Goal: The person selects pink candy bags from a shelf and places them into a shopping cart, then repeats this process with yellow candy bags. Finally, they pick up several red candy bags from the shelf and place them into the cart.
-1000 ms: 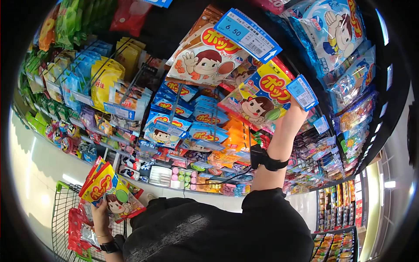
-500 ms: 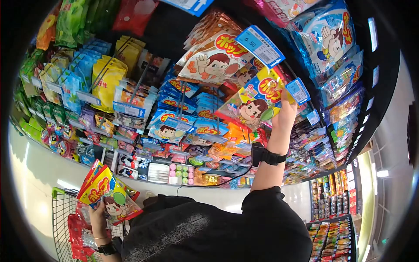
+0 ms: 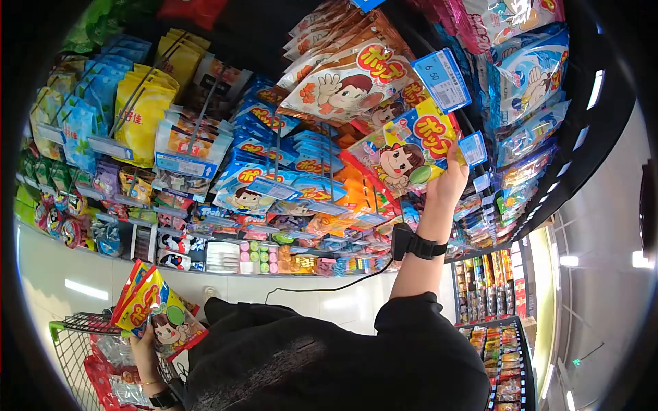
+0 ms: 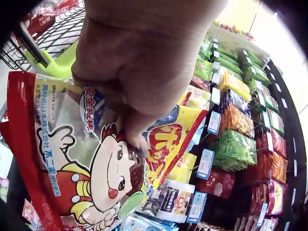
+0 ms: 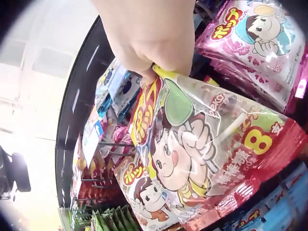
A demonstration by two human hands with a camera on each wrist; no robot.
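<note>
At the rack, my right hand (image 3: 449,179) pinches the right edge of a yellow-and-red bag of lollipops (image 3: 401,156), just below a blue price tag (image 3: 473,148). In the right wrist view the thumb and fingers close on the top of this lollipop bag (image 5: 192,149), which hangs down with its printed front showing. Low at the left, my left hand (image 3: 144,348) grips similar lollipop bags (image 3: 168,327), more than one in a stack. The left wrist view shows the thumb across the printed face of the front bag (image 4: 106,178).
A wire shopping cart (image 3: 68,342) with a green handle holds red packages (image 3: 99,373) at lower left. Brown lollipop bags (image 3: 343,85) hang beside the held one, and blue lollipop bags (image 3: 247,188) hang to its left. A black cable (image 3: 329,291) trails from the right wrist.
My right hand has come out from behind the price tag and now shows at the lollipop bag's edge. The left hand keeps its bags. The head view has shifted.
</note>
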